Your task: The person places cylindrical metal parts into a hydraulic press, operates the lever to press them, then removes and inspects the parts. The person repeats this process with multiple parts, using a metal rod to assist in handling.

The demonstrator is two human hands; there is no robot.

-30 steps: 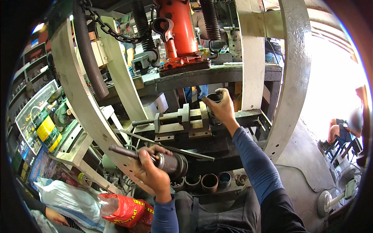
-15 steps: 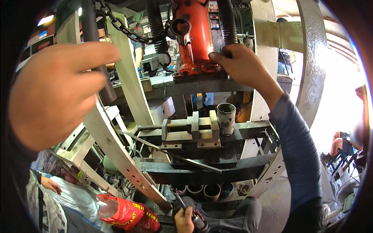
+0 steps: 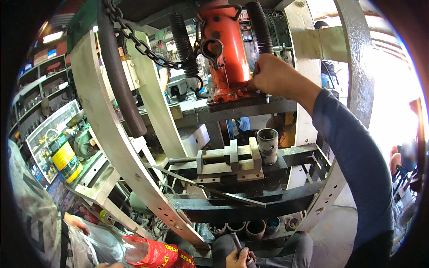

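A red bottle jack stands on the press's upper crossbar. My right hand is raised to the jack's lower right side, fingers curled against its base. Below it a short grey metal sleeve stands upright on the press bed, beside a pale steel vise block. At the bottom edge my left hand grips a dark rod-like tool near my lap.
Springs and a chain hang beside the jack inside the pale press frame. Several rings and sleeves lie under the bed. A red bag, another person's hand and cluttered shelves with a yellow can are on the left.
My right hand left the sleeve standing on the bed and rose to the jack's base. My left hand dropped with the dark tool to the bottom edge. A large near hand at left is gone.
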